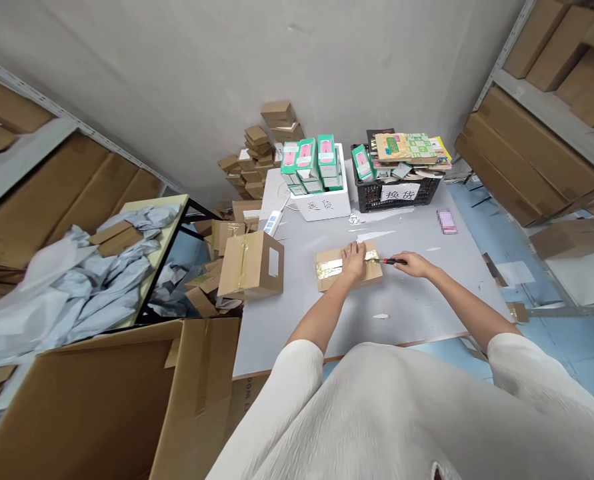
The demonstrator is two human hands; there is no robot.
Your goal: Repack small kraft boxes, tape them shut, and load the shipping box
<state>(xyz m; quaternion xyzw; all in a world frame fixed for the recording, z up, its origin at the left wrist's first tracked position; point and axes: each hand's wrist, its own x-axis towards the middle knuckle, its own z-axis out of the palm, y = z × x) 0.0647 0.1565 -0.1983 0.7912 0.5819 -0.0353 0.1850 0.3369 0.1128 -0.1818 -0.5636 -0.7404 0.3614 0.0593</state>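
We see the left hand (pixel 354 260) spread on top of the taped cardboard box (pixel 329 281), gripping nothing; the right hand (pixel 413 264) has its fingers wrapped around a red-and-black tool (pixel 393 261), tip at the box's right end. We can't tell if it cuts in. Box lies mid-table, label and shiny tape up. Nearer, lower left, we get a big carton (pixel 207 400), top gaping. Larger taped box (pixel 249 267) at the table's left edge; pink item (pixel 447 222), blurred, toward the right edge. Behind: white bin (pixel 321 207) of green-and-pink boxes (pixel 304 157), black crate (pixel 371 198) heaped with books (pixel 407 148). Table (pixel 287 320) is grey, scattered with paper scraps. Beyond, we note blue floor (pixel 469 213), carton-loaded shelving both sides, stacked cartons (pixel 257 160) against a grey wall (pixel 201 80).
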